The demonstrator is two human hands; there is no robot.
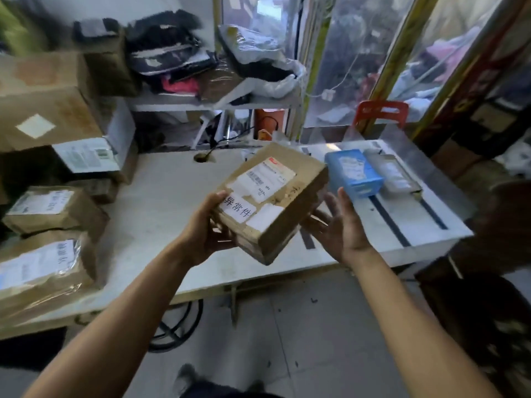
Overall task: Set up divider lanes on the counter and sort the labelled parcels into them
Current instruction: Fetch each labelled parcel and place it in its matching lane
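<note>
Over the white counter (161, 196), the left hand (205, 231) is gripping the brown labelled cardboard parcel (271, 202); the right hand (343, 225), fingers spread, is waiting at its four o'clock corner.

grey tiled floor (316, 326), cluttered white shelf (218, 106), red chair (380, 110).

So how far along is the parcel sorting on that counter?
Part done: dark divider strips lie at the counter's right end, with a blue box and a grey packet already between them. In hand: the left hand grips a brown labelled parcel, the right hand open beside it. Left: the brown parcels stacked on the left.
</note>
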